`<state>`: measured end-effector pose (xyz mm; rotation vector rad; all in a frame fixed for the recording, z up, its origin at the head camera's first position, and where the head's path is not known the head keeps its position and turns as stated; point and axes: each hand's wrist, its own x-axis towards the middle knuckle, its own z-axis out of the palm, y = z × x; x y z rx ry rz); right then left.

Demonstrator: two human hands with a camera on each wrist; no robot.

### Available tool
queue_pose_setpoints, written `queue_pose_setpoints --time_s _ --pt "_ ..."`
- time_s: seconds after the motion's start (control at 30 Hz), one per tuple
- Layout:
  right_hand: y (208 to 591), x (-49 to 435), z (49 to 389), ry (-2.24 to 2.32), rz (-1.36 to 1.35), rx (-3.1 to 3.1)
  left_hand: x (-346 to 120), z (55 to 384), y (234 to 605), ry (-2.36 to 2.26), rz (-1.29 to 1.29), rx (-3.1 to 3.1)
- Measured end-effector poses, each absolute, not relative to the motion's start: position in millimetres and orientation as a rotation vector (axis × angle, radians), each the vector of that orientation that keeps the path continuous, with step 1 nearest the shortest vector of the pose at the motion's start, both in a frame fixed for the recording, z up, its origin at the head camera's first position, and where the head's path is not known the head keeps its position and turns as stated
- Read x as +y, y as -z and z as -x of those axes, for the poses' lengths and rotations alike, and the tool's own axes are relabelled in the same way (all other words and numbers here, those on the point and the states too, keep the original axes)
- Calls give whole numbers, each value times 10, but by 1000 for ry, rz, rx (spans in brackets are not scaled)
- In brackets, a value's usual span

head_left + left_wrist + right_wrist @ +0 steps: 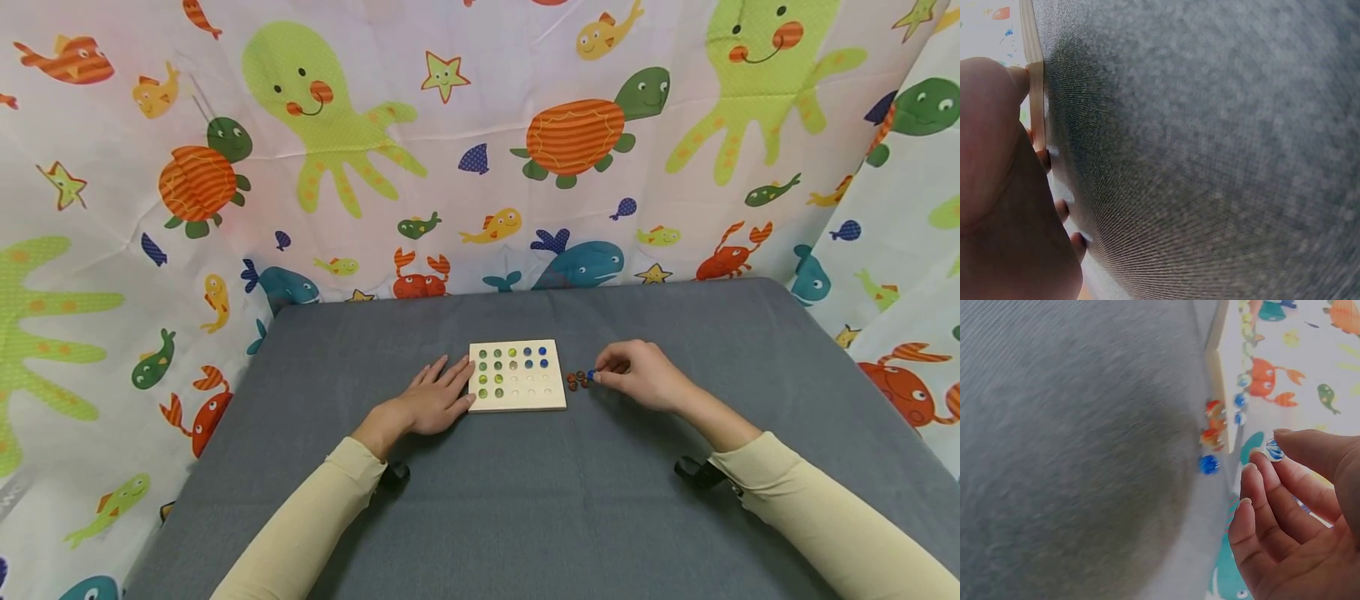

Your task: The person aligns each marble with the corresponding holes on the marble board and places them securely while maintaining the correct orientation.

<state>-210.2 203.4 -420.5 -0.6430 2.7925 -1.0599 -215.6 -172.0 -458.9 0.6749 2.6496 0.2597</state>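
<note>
Right hand [645,375], right of centre in head view: thumb and finger pinching blue-streaked marble [1274,450], other fingers half-curled. Left hand [433,403], centre: fingers spread, touching left edge of wooden board [525,403], mid-frame. Red-orange marbles [1212,439] just beside board's right edge. Grey cloth [517,517] spreads below board between sleeves [832,517], far edge above.

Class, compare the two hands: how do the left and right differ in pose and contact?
The left hand has its fingers extended; the right hand pinches with thumb and fingers. The left hand touches the wooden board; the right hand holds a blue-patterned marble. Both are bare.
</note>
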Motion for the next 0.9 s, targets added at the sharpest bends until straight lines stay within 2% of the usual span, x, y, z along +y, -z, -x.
queue_pose_setpoints --time_s 0.3,0.9 --pt "4065 1875 2049 1112 676 2794 -1733 2189 4632 -275 -673 2649" --pt "3998 1472 2090 1156 810 2724 -1689 2065 4433 -220 -707 2668"
